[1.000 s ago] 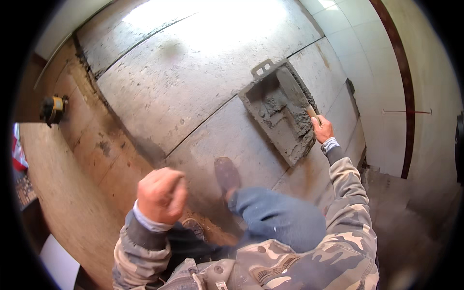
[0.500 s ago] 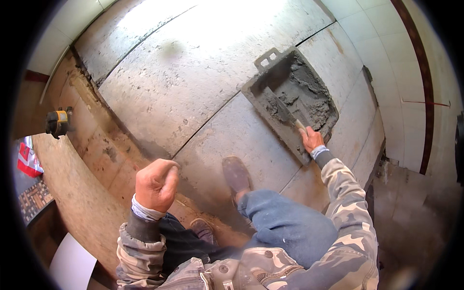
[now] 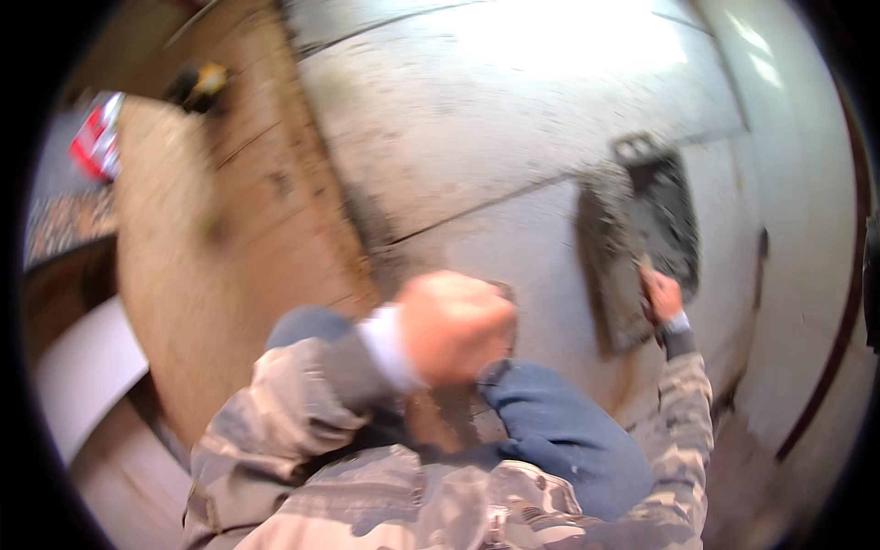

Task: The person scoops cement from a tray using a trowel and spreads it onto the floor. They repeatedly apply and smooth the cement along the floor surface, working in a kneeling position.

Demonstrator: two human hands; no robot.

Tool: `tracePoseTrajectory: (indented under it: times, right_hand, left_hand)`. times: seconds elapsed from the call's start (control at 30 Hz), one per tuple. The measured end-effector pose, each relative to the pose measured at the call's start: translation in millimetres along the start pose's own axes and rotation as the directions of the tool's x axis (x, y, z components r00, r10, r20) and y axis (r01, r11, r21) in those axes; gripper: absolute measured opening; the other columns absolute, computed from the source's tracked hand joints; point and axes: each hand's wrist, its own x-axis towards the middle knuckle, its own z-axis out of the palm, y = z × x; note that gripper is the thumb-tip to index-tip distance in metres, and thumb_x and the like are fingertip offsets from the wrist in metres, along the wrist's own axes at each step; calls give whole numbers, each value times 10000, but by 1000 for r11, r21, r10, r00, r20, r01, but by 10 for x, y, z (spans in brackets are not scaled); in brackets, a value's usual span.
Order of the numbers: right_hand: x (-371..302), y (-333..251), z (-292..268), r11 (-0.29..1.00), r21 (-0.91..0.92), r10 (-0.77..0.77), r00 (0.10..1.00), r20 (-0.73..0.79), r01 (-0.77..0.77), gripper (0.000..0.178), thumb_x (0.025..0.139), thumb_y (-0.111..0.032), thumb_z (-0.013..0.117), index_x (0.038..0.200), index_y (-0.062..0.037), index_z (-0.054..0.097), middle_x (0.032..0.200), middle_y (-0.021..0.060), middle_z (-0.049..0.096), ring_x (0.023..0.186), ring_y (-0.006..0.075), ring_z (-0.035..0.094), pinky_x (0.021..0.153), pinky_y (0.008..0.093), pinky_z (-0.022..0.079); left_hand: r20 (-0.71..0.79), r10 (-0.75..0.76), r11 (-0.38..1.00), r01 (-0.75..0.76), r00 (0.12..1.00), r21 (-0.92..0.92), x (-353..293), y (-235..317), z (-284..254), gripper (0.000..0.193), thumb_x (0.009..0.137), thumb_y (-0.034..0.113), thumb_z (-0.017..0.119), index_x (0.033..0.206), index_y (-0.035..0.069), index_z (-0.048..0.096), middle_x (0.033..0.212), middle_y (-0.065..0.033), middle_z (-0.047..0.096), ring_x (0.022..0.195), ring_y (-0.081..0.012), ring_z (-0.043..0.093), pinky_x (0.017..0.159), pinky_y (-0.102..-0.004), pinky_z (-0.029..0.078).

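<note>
My right hand (image 3: 664, 295) is closed around the handle of a trowel (image 3: 645, 266) at the near side of a grey mortar tray (image 3: 632, 147). Motion blur hides where the trowel's blade ends and the mortar-smeared tray wall begins. Wet grey mortar (image 3: 676, 215) lies inside the tray, which rests on large pale floor slabs. In front of my body, above my knees, my left hand (image 3: 454, 325) is held in a fist, smeared by motion. Whatever it may hold is hidden.
On the left, a brown ledge (image 3: 275, 183) runs beside the slabs (image 3: 431, 137), with a black-and-yellow tool (image 3: 197, 87) on it. A curved tan board (image 3: 165, 247), a red-and-white bag (image 3: 96, 137) and a white sheet (image 3: 92, 367) lie farther left. A tiled wall (image 3: 797, 183) rises on the right.
The view has turned, so the tray appears farther right and the ledge more central. My left fist has swung right, across my body. My right hand still grips the trowel at the tray.
</note>
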Motion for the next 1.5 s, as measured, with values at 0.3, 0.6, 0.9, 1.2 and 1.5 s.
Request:
tracePoseTrajectory:
  times: [0.3, 0.6, 0.9, 1.2, 1.5]
  right_hand:
    - [-612, -1723, 1652, 857, 515, -217, 924, 315, 25, 148, 1029, -196, 614, 959, -88, 542, 620, -50, 454, 461, 52, 395, 411, 232, 336]
    - [-843, -1149, 2771, 894, 309, -384, 909, 160, 324, 198, 999, -153, 621, 1175, -79, 572, 990, 33, 625, 929, 113, 591, 816, 296, 492]
    - [-558, -1776, 1435, 878, -12, -477, 871, -119, 479, 163, 1052, -191, 571, 1053, -38, 626, 633, -37, 544, 526, 40, 475, 483, 240, 394]
    - [-798, 1252, -560, 687, -569, -128, 695, -708, -453, 437, 1001, -421, 553, 876, -19, 668, 858, 246, 704, 812, 457, 674, 721, 526, 524]
    - [-1371, 1331, 365, 661, -660, 0, 879, -477, -358, 411, 1000, -413, 542, 914, -19, 619, 822, 330, 656, 812, 523, 656, 713, 595, 515]
  left_hand:
    - [101, 167, 979, -177, 981, 101, -293, 296, 421, 206, 729, 208, 705, 705, 116, 521, 680, -29, 528, 641, -214, 587, 625, -363, 458]
    - [-189, 183, 982, -169, 965, 85, -309, 262, 206, 179, 692, 166, 697, 690, 70, 546, 686, -86, 579, 632, -270, 622, 614, -409, 512]
    - [-74, 159, 987, -157, 985, 32, -261, 192, 159, 203, 703, 152, 703, 719, 101, 507, 677, -55, 520, 614, -255, 571, 611, -383, 467]
    - [78, 11, 1000, -9, 997, -23, -101, 273, -157, 178, 698, 4, 706, 865, 36, 654, 682, -90, 542, 606, -293, 543, 572, -385, 428]
    - [121, -48, 999, 51, 992, -15, -114, 241, -106, 175, 703, -20, 695, 871, 15, 660, 678, -102, 549, 607, -301, 557, 572, -385, 439]
